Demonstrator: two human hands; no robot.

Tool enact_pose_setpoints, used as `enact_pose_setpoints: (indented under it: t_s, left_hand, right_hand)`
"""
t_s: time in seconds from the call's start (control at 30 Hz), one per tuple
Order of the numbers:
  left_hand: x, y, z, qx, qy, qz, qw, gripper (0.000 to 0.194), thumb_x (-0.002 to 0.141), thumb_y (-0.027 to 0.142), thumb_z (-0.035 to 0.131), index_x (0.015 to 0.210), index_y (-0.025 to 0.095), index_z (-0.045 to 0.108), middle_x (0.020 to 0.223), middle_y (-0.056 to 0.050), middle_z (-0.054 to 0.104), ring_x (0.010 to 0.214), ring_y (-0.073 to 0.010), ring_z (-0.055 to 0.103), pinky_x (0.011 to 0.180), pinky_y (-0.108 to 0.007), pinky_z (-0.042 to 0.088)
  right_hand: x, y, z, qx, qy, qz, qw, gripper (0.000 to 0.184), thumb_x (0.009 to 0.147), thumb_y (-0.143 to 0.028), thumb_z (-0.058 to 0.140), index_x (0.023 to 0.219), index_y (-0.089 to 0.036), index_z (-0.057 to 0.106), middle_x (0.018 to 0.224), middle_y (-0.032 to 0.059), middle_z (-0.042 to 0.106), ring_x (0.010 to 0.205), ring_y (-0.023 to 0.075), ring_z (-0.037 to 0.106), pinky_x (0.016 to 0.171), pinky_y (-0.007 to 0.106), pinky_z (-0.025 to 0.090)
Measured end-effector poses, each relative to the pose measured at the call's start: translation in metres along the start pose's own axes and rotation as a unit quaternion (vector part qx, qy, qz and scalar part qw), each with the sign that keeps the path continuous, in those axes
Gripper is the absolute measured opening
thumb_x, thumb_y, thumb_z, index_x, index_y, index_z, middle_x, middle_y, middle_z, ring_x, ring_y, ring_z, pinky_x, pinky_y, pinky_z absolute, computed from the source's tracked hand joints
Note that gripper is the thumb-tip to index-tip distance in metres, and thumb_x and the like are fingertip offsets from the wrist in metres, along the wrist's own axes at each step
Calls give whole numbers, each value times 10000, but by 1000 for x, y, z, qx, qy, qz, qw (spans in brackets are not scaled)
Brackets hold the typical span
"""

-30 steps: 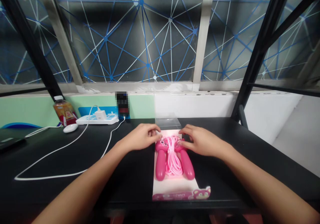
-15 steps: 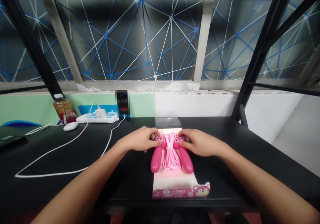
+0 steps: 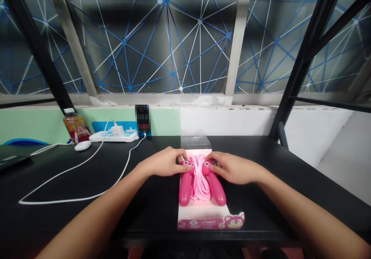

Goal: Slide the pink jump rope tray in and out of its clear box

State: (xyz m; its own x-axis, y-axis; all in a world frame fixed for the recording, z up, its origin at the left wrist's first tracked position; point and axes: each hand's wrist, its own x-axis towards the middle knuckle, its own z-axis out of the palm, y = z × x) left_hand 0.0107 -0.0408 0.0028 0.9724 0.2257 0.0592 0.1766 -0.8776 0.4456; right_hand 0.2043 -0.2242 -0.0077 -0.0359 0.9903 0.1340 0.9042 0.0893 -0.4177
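Observation:
A pink jump rope lies on a pale card insert (image 3: pixel 199 212) with a printed bear at its near edge. Its rope (image 3: pixel 200 185) is bundled in loops between two dark pink handles with bear-like heads. My left hand (image 3: pixel 166 161) pinches the head of the left handle (image 3: pixel 184 191) between thumb and fingers. On the other side my right hand (image 3: pixel 233 167) grips the head of the right handle (image 3: pixel 217 189) the same way. A clear plastic sleeve (image 3: pixel 196 141) stretches beyond the card's far end.
On the black desk (image 3: pixel 246 212), a white power strip (image 3: pixel 116 136) with a plugged-in charger stands at the back left. Near it are a drink bottle (image 3: pixel 77 126), a white mouse (image 3: pixel 82 146) and a blurred upright device (image 3: pixel 143 120). A white cable (image 3: pixel 72 202) loops left of my arm.
Both handles and the looped rope have moved slightly towards me along the card, and the left handle has shifted a little to the right. My hands keep their grip.

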Motion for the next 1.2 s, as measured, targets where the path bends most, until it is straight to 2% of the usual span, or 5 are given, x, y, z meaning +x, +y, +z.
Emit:
enact_pose_setpoints:
  t_s: [0.43, 0.63, 0.83, 1.0, 1.2]
  left_hand:
    - [2, -1, 2, 33, 22, 2, 999, 378, 764, 537, 660, 926, 196, 654, 797, -24, 692, 670, -157, 609, 562, -226, 370]
    - [6, -6, 0, 64, 31, 6, 997, 396, 756, 564, 655, 940, 213, 656, 793, -22, 689, 662, -169, 600, 555, -243, 348]
    - [12, -5, 2, 121, 73, 1, 990, 360, 799, 553, 617, 947, 228, 655, 817, -29, 686, 696, -187, 608, 584, -259, 353]
    - [15, -8, 0, 104, 84, 31, 991, 364, 874, 552, 531, 983, 228, 658, 853, -35, 676, 754, -192, 613, 638, -270, 406]
    - [25, -32, 2, 129, 203, 23, 970, 388, 937, 389, 445, 1282, 241, 541, 1289, -79, 538, 1179, -241, 524, 998, -356, 401]
  right_hand:
    - [1, 1, 4, -31, 30, -7, 999, 308, 939, -391, 479, 1137, -183, 591, 1024, 91, 641, 848, 207, 600, 746, 318, 464]
    - [7, -25, 11, -233, 88, 4, 969, 363, 934, -384, 480, 1198, -155, 576, 1120, 157, 594, 932, 274, 603, 674, 344, 484]
    - [6, -49, 26, -278, 35, -171, 945, 476, 938, -545, 416, 1281, -244, 551, 1147, 141, 628, 901, 279, 616, 676, 370, 489]
    - [4, -44, 30, -273, 21, -176, 945, 433, 945, -437, 443, 1353, -298, 496, 1116, 116, 652, 817, 262, 643, 594, 327, 452]
    - [3, -46, 23, -254, 14, -180, 950, 461, 943, -499, 432, 1340, -283, 520, 1184, 128, 629, 865, 273, 642, 608, 332, 443]
